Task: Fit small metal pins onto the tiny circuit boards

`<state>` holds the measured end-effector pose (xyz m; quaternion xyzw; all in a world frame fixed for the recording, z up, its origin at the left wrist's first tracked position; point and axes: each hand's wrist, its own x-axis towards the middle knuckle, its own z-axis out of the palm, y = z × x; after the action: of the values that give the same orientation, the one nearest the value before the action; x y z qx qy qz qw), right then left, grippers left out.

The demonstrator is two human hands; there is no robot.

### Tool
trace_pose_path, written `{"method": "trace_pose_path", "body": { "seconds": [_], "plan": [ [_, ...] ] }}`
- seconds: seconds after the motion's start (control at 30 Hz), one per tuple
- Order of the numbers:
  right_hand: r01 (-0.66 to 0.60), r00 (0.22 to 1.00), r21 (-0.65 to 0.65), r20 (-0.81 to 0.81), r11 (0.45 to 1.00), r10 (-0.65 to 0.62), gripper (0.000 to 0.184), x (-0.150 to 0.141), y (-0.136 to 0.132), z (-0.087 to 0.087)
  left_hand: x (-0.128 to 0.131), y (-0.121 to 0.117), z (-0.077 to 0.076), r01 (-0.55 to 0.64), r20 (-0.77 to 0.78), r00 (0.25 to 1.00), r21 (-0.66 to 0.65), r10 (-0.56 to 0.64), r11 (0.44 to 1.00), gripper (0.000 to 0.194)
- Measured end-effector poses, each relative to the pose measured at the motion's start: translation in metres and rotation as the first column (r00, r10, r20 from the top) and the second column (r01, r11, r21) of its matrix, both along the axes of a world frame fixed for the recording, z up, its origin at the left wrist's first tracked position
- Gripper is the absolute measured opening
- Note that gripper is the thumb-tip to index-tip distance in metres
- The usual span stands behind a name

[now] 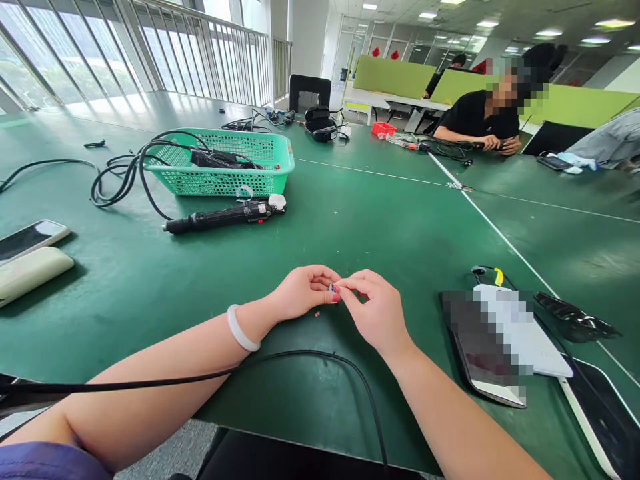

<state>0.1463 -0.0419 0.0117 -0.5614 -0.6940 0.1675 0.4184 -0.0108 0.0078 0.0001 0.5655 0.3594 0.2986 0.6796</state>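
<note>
My left hand [303, 292] and my right hand [376, 311] meet low over the green table [350, 220], fingertips pinched together on a tiny part [333, 290] that is too small to name. A small red speck [317, 313] lies on the table just below my left fingers. A white bangle [240, 329] circles my left wrist. A black cable [320, 357] runs across the near edge under both forearms.
A black electric screwdriver [220, 217] lies in front of a green basket [225, 163] with cables. Two phones [30, 253] lie at far left. A tablet and papers [500, 340] sit at right. Other people sit at the far right of the table.
</note>
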Motion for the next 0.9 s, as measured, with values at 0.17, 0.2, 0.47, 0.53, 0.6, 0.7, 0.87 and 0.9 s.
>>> {"method": "trace_pose_path", "body": {
  "seconds": [0.17,0.2,0.47,0.53,0.6,0.7,0.87,0.9],
  "plan": [
    [0.010,0.997,-0.012,-0.075,1.000,-0.011,0.021,0.010,0.002,0.004,0.001,0.004,0.001,-0.174,0.075,0.981,-0.096,0.181,0.980,0.025],
    [0.006,0.998,-0.028,-0.065,1.000,-0.008,0.021,0.013,0.003,0.005,0.000,0.005,0.001,-0.226,0.089,0.967,-0.121,0.238,0.966,0.024],
    [-0.162,0.916,-0.255,0.320,0.953,0.242,0.013,0.021,0.009,-0.008,-0.002,0.010,0.000,-0.299,0.104,0.942,-0.178,0.320,0.937,0.019],
    [-0.176,0.896,-0.277,0.352,0.945,0.270,0.015,0.017,0.011,-0.011,-0.001,0.009,0.000,-0.291,0.094,0.947,-0.161,0.308,0.943,0.022],
    [-0.171,0.895,-0.272,0.359,0.947,0.265,0.019,0.014,0.011,-0.011,0.000,0.009,0.000,-0.288,0.088,0.949,-0.155,0.303,0.945,0.023],
    [-0.133,0.952,-0.177,0.251,0.975,0.176,0.019,0.012,0.009,-0.006,0.000,0.008,0.000,-0.275,0.067,0.956,-0.130,0.285,0.953,0.025],
    [0.005,1.000,0.040,-0.027,0.999,-0.003,0.009,0.012,0.005,-0.001,0.001,0.006,-0.001,-0.195,-0.046,0.980,0.003,0.195,0.981,0.026],
    [0.018,0.999,0.062,-0.045,0.998,-0.015,0.007,0.013,0.005,-0.002,0.001,0.005,-0.001,-0.185,-0.063,0.981,0.018,0.185,0.983,0.026]
  ]
}}
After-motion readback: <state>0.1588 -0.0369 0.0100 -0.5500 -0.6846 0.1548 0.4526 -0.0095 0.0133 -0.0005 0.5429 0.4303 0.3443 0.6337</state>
